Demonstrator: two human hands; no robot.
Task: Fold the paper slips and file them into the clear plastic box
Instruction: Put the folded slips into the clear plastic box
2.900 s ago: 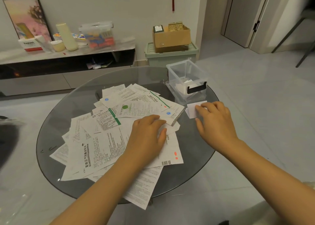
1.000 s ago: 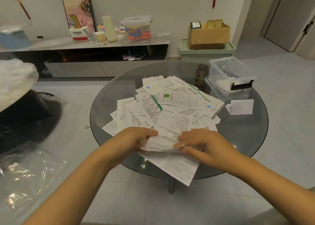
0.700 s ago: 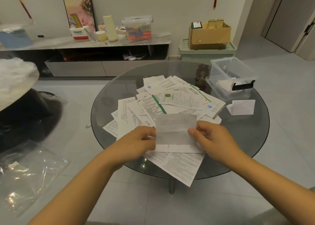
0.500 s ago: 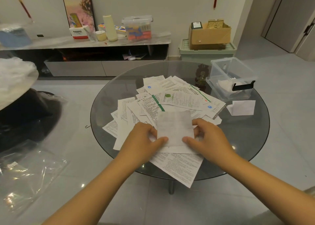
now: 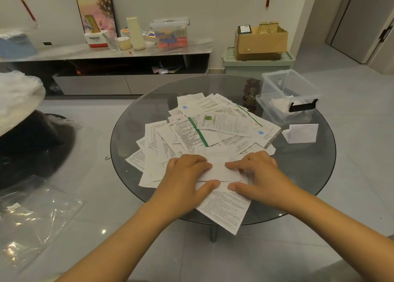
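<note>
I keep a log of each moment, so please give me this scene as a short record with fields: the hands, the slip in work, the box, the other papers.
left hand: fingers flat, pressing the slip
right hand: fingers flat, pressing the slip
slip in work: white, blank side up, lying folded on the pile
paper pile: unfolded printed slips spread over the glass table
clear plastic box: open, at the table's far right, some white paper inside
folded slip: on the glass beside the box, outside it
</note>
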